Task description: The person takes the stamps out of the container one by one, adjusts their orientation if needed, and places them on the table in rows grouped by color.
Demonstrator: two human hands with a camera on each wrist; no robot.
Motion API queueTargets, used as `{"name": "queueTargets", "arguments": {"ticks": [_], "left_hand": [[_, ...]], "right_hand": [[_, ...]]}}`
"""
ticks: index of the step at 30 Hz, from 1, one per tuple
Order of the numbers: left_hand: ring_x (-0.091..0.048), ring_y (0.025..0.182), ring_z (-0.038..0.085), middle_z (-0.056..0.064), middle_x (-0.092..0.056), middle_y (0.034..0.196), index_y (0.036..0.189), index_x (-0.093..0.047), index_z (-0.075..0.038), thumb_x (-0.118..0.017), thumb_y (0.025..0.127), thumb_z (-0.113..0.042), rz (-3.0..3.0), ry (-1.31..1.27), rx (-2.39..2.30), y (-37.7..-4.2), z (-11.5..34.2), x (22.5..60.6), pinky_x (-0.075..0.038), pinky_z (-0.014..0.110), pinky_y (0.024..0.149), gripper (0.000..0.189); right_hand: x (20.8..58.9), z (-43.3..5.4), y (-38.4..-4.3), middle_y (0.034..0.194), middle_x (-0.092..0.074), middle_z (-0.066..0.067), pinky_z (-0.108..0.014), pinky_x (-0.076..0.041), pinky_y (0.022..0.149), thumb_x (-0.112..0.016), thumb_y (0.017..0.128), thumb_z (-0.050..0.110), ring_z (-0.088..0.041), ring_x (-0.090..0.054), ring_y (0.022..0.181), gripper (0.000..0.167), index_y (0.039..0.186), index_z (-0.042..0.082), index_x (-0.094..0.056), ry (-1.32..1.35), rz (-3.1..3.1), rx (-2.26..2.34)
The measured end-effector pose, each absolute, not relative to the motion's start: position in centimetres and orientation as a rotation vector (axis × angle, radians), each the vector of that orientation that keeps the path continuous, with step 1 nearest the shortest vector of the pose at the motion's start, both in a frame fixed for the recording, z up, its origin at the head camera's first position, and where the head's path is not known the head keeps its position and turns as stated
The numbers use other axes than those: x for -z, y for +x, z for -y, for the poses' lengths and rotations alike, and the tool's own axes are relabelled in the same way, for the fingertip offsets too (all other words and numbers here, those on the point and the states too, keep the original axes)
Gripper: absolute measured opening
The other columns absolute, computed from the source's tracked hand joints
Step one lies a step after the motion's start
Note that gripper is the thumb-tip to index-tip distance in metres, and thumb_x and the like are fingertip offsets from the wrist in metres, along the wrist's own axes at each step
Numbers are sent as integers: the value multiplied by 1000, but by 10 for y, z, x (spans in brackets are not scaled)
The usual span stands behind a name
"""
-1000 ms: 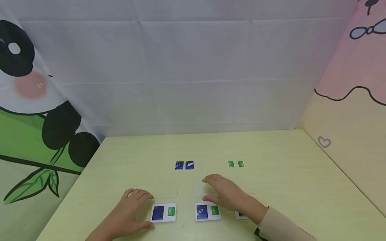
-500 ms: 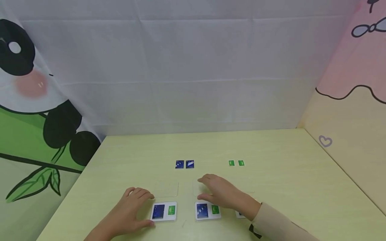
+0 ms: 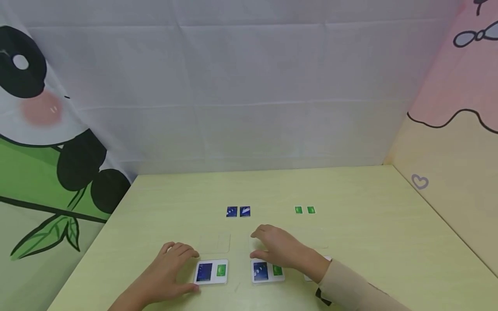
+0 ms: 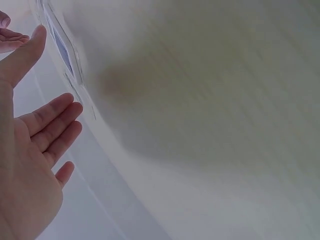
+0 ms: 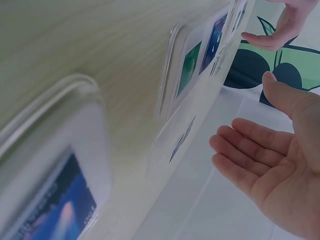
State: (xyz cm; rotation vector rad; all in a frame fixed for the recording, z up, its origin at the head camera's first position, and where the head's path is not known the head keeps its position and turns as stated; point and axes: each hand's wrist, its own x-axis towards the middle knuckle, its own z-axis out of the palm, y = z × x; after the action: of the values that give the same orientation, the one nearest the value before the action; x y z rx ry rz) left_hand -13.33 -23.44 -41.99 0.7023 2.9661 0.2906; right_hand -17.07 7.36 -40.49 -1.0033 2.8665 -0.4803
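Observation:
My left hand (image 3: 165, 274), fingers relaxed and spread, lies beside the left edge of a white card (image 3: 214, 273) bearing a dark blue picture and a green one. Its thumb and fingertips come right to that edge. With loosely bent fingers and the thumb apart, my right hand (image 3: 278, 247) hovers over the top of a second such card (image 3: 268, 278); nothing shows between its fingers in the right wrist view. A third white card (image 5: 95, 130) with a blue picture is mostly hidden under the right wrist in the head view.
Faint clear rectangular plates (image 3: 221, 244) lie behind the white cards. Farther back are two small blue picture squares (image 3: 231, 211) and two small green ones (image 3: 298, 210). A white cloth (image 3: 249, 108) closes off the table's far edge, with printed panels at both sides.
My right hand has moved slightly left, its sleeve with it, over the second card and clear plate. The left hand has stayed in place beside the left card.

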Motion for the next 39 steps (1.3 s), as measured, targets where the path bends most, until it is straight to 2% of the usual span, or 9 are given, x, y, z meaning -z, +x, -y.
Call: {"name": "queueTargets", "arguments": {"ticks": [13,39], "left_hand": [[-56,110,21,-5,-65,113,111,-64,-17,-72,69,-64,-2938,710,-304,-135,232,425,-32,60,105,64],[-56,107,21,-4,-66,109,109,-65,-15,-79,71,-49,-2921,725,-309,-137,229,429,-32,58,105,53]], "right_hand": [[404,-65,-169,121,-67,-5,-32,-51,96,-67,88,39,-20,-62,114,45,121,8,-64,-1043,-2843,470],[402,-49,-170,123,-66,-1,-29,-51,97,-67,87,42,-15,-61,116,46,122,13,-65,-1003,-2807,423]]}}
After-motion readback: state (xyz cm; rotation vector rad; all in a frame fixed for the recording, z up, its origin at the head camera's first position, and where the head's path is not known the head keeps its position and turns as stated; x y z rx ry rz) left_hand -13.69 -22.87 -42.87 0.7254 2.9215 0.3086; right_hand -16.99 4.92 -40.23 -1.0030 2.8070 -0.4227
